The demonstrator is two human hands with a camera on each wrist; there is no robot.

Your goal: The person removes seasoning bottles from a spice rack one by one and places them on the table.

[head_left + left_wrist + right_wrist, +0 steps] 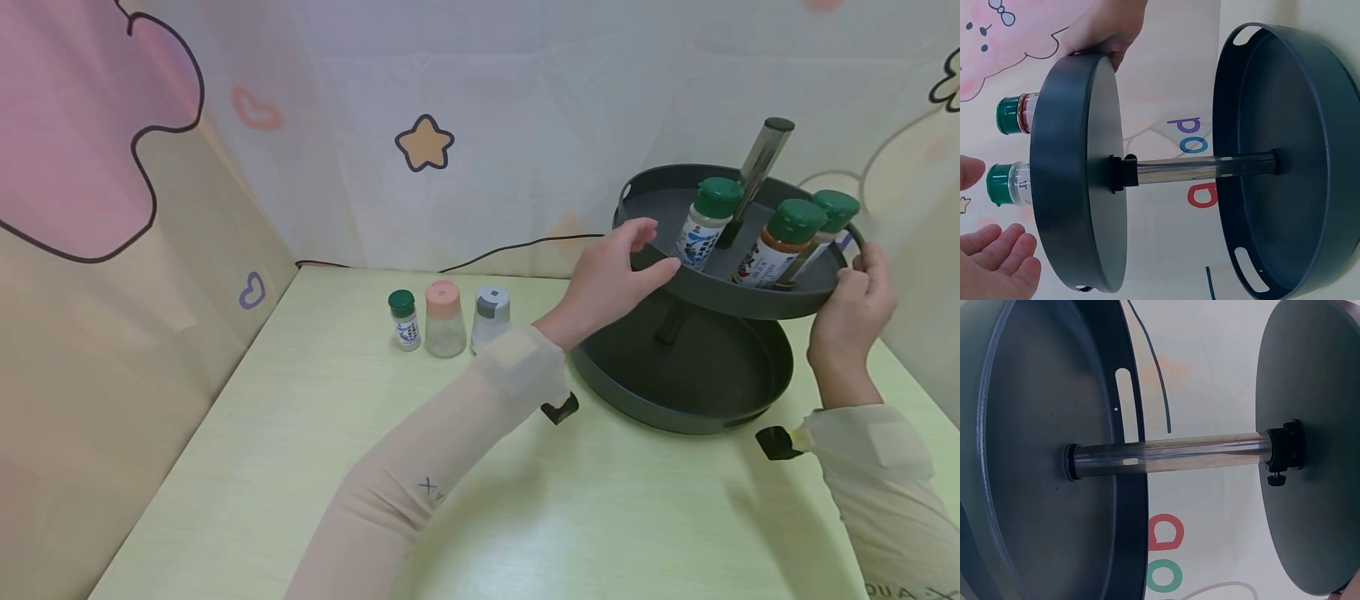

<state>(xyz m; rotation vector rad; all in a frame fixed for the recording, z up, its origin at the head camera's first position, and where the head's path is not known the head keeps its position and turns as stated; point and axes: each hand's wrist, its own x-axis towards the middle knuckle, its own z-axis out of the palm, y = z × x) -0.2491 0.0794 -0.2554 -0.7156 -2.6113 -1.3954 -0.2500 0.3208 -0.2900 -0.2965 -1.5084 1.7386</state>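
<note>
A two-tier dark grey round rack stands at the right, its upper tray (738,298) above its lower tray (660,414) on a metal pole (1191,454). My right hand (855,308) grips the upper tray's right rim, with part of its fingers hidden. At the left rim is my left hand (611,275), thumb and fingers apart, close to a green-capped seasoning bottle (701,237) without visibly holding it. That bottle stands in the upper tray with a reddish-brown green-capped bottle (765,260) and another green-capped bottle (836,208).
On the table (300,450), left of the rack, are a small green-capped bottle (406,327), a pink-topped glass shaker (445,325) and a white-grey-topped shaker (491,312), partly behind my left sleeve. A dark cable (517,247) runs along the patterned back curtain.
</note>
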